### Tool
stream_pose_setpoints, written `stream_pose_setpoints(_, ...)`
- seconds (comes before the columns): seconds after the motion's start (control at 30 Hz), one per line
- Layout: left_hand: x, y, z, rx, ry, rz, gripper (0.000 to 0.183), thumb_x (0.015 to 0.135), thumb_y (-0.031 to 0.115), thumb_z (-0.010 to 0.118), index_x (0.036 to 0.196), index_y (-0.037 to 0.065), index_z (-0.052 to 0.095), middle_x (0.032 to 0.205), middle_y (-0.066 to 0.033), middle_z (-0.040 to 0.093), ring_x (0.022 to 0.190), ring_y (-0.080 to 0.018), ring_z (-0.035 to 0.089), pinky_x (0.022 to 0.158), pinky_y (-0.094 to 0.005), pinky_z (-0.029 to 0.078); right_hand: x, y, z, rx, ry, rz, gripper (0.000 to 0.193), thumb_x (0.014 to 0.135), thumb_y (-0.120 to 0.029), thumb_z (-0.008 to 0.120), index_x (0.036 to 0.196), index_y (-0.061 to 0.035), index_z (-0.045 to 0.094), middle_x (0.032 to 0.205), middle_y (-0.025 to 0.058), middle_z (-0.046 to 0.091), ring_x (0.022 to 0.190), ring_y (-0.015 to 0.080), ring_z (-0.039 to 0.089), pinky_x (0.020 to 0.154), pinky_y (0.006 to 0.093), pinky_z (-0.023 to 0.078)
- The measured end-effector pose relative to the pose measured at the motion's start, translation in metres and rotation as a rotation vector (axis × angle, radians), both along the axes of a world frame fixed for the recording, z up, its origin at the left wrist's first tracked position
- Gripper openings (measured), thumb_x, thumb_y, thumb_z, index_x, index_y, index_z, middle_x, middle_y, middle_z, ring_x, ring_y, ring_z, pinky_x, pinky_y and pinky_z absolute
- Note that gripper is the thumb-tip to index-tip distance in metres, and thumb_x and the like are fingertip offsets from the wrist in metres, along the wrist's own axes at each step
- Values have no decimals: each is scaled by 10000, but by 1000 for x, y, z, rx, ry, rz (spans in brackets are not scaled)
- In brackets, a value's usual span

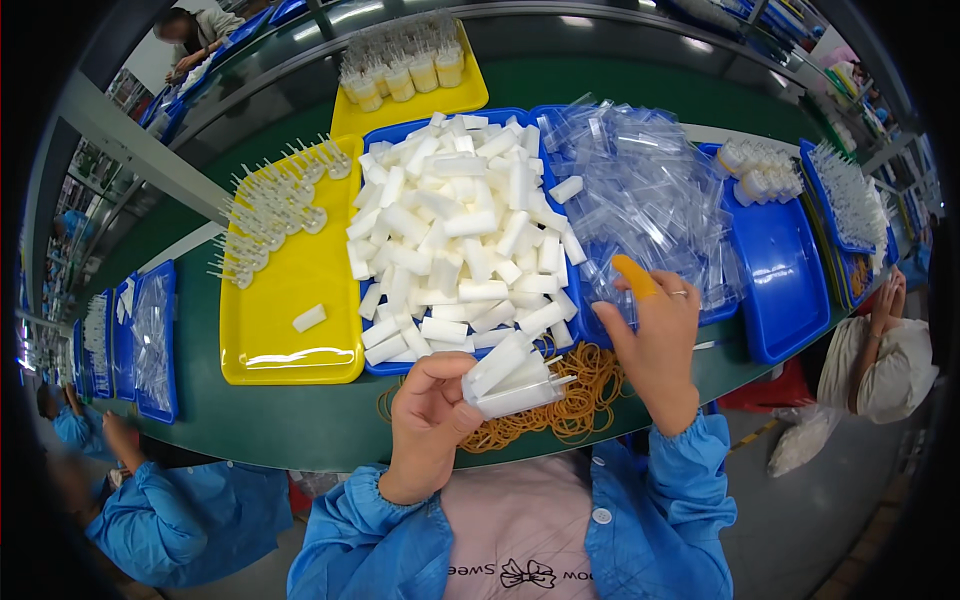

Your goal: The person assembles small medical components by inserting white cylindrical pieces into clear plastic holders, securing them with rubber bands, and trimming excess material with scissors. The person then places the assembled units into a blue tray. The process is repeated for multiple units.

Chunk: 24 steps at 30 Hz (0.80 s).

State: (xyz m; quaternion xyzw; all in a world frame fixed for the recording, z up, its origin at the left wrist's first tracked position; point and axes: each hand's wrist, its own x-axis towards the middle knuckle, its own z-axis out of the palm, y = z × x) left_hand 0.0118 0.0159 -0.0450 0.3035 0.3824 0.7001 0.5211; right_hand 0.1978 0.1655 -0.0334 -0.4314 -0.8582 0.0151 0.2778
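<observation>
My left hand (pixel 425 415) is closed around a bundle of white foam blocks and clear plastic sleeves (pixel 515 378), with a thin prong sticking out at its right end. My right hand (pixel 662 340) has its fingers apart and nothing in them. An orange finger cot (pixel 634 275) covers its index finger, close to the near edge of a pile of clear plastic sleeves (pixel 640 180). Straight ahead lies a heap of white foam blocks (pixel 450 235) in a blue tray. Tan rubber bands (pixel 575 415) are strewn beneath the bundle, partly hidden by it.
On the left, a yellow tray (pixel 290 275) carries rows of white pronged parts (pixel 265 220) and one loose foam block (pixel 309 318). Another yellow tray (pixel 470 85) holds more such parts behind. At right sits a blue tray (pixel 785 290) with white parts (pixel 762 172). Co-workers sit on both sides.
</observation>
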Motion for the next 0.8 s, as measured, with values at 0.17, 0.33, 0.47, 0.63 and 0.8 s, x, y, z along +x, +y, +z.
stream_pose_setpoints(0.17, -2, -2, 2, 7, 18, 2, 352, 806, 63, 670, 1102, 3, 488, 1094, -82, 532, 1022, -167, 547, 879, -303, 438, -10, -3, -10, -79, -26, -12, 454, 693, -188, 722, 1106, -61, 584, 806, 55, 588, 820, 232, 524, 769, 370, 340)
stream_pose_setpoints(0.33, -4, -1, -1, 5, 11, -10, 347, 802, 51, 670, 1096, 4, 491, 1093, -88, 530, 1021, -171, 548, 880, -310, 444, 1, 0, -14, -137, 101, 29, 343, 725, -183, 704, 1031, -61, 608, 810, 54, 574, 790, 238, 518, 759, 368, 345)
stream_pose_setpoints(0.47, -2, 2, 2, -26, 17, -14, 363, 790, 118, 686, 1079, 6, 499, 1078, -87, 532, 1008, -170, 539, 880, -309, 431, 8, 3, -14, -138, 208, 38, 268, 759, -166, 679, 986, -39, 612, 832, 71, 563, 767, 249, 514, 737, 372, 364)
stream_pose_setpoints(0.63, -4, 1, -1, 30, -1, -69, 337, 802, -1, 644, 1100, -4, 487, 1110, -88, 512, 1024, -182, 549, 895, -323, 449, 6, -6, 2, -355, 461, -28, 204, 790, -98, 626, 974, -13, 602, 886, 81, 549, 787, 203, 514, 715, 322, 391)
stream_pose_setpoints(0.8, 1, -2, 2, 4, 231, -46, 450, 797, 22, 664, 1205, -10, 476, 1144, -94, 456, 1044, -179, 518, 925, -312, 445, 7, -22, 25, -586, 887, 256, 163, 779, -102, 605, 902, 5, 597, 834, 63, 555, 785, 150, 520, 716, 253, 395)
